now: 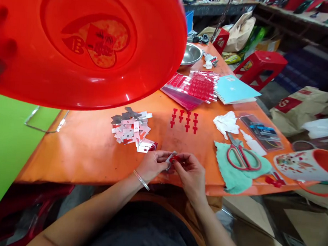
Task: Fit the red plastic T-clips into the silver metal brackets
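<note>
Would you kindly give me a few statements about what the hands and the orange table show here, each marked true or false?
1. Both hands, left hand and right hand, meet at a small red piece near the table's front edge. True.
2. The scissors lie on a green cloth. True.
3. The pile of small grey and white tags lies right of the scissors. False: it lies to their left, beyond the left hand.
4. The row of red T-shaped pieces is stacked inside the metal bowl. False: they lie flat on the orange table.
5. The left wrist wears a bracelet. True.
</note>
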The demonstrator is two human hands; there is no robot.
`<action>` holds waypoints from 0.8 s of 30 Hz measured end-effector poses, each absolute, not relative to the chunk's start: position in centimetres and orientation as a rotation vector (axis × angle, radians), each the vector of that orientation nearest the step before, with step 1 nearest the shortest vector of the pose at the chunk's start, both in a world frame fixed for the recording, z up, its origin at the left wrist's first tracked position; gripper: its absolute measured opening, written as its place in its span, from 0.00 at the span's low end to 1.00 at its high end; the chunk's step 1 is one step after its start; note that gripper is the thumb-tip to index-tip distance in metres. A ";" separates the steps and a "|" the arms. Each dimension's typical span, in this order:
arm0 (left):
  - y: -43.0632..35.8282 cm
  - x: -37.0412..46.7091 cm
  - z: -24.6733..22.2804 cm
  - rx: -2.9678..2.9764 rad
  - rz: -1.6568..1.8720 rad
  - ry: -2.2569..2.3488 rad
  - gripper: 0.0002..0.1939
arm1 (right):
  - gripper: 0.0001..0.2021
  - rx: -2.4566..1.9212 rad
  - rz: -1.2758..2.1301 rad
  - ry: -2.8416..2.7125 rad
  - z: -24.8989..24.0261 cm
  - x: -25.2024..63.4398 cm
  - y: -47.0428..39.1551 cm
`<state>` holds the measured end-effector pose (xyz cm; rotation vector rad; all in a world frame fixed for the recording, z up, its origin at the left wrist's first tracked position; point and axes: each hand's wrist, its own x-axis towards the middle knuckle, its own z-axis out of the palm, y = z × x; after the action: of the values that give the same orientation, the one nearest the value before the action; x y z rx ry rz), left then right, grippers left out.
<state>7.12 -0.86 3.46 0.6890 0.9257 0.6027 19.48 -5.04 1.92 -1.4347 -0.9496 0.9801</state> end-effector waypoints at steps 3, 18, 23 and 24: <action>-0.8 7.1 3.5 0.692 0.602 0.913 0.25 | 0.11 -1.430 0.996 -0.939 2.0 19.3 -5.0; -0.7 6.9 3.4 0.648 0.618 0.892 0.25 | 0.12 -1.394 1.109 -0.827 2.0 19.0 -5.2; -0.7 6.7 3.3 0.652 0.604 0.882 0.22 | 0.13 -1.361 1.143 -0.758 1.8 19.4 -5.0; -0.7 6.6 3.3 0.655 0.603 0.877 0.22 | 0.13 -1.358 1.146 -0.757 1.8 19.5 -5.0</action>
<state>6.64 -0.69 3.35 0.6546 0.8775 0.6034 19.50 -4.95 1.79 -1.3581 -0.7571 1.1457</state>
